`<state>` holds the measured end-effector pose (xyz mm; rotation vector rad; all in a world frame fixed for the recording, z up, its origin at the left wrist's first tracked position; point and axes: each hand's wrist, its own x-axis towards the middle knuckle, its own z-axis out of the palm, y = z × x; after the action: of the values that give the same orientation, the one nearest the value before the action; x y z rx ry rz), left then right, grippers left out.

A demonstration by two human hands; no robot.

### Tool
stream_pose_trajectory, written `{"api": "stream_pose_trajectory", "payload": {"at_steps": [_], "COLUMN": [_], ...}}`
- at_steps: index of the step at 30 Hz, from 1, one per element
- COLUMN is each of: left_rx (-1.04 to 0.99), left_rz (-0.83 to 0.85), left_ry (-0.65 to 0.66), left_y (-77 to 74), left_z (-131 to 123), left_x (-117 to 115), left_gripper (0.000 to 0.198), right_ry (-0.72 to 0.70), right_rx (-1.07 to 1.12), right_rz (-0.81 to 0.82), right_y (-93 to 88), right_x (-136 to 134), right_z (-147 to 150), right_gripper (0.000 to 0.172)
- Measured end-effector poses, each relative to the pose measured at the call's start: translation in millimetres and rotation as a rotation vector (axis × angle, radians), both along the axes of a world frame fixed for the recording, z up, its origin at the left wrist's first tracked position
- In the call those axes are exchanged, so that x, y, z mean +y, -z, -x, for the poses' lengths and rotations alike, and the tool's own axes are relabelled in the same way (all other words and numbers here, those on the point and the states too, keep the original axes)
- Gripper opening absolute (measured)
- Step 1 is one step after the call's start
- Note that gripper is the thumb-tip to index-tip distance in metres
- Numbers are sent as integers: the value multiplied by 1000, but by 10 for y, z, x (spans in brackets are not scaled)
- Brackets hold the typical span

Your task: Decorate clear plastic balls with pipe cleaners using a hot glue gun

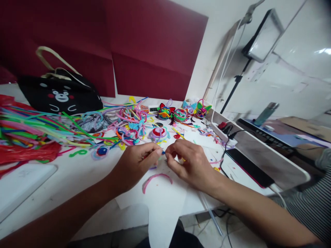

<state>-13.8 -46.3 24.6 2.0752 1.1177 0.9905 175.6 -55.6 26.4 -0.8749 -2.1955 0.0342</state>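
My left hand (138, 162) and my right hand (190, 163) meet over the white table (77, 172), fingertips almost touching. Both are pinched on a small pipe-cleaner piece (163, 152) with a blue tip showing between them. A curved pink pipe cleaner (156, 179) lies on white paper just below my hands. Beyond them sits a round red and white pipe-cleaner piece (158, 132). Several finished colourful pipe-cleaner heads (181, 112) stand in a row at the back.
A heap of loose coloured pipe cleaners (38, 129) covers the left side. A black bear-face bag (60, 96) sits behind it. A dark phone (249, 167) on a cable lies at right, next to a monitor edge and a lamp stand (262, 36).
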Motion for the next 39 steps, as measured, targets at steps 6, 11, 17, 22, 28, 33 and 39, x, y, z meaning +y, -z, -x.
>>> {"api": "stream_pose_trajectory", "payload": {"at_steps": [6, 11, 17, 22, 28, 33, 39], "left_rx": [-88, -109, -62, 5, -54, -305, -533], "left_rz": [92, 28, 55, -46, -48, 312, 613], "left_ry": [-60, -110, -104, -95, -99, -36, 65], "left_y": [-73, -106, -63, -81, -144, -157, -73], "left_z": [-73, -160, -174, -225, -307, -300, -309], "left_x": [-119, -207, -219, -245, -294, -292, -298], "left_gripper": [30, 30, 24, 26, 25, 19, 20], "right_ry": [72, 155, 117, 127, 215, 214, 224], "right_rx": [-21, 92, 97, -83, 5, 157, 193], "right_rz": [-137, -242, -203, -297, -365, -299, -279], "right_y": [0, 30, 36, 22, 27, 33, 47], "right_x": [-68, -119, -144, -176, -212, -207, -213], "right_z": [30, 67, -9, -71, -58, -71, -92], "right_gripper": [13, 15, 10, 18, 21, 13, 11]}}
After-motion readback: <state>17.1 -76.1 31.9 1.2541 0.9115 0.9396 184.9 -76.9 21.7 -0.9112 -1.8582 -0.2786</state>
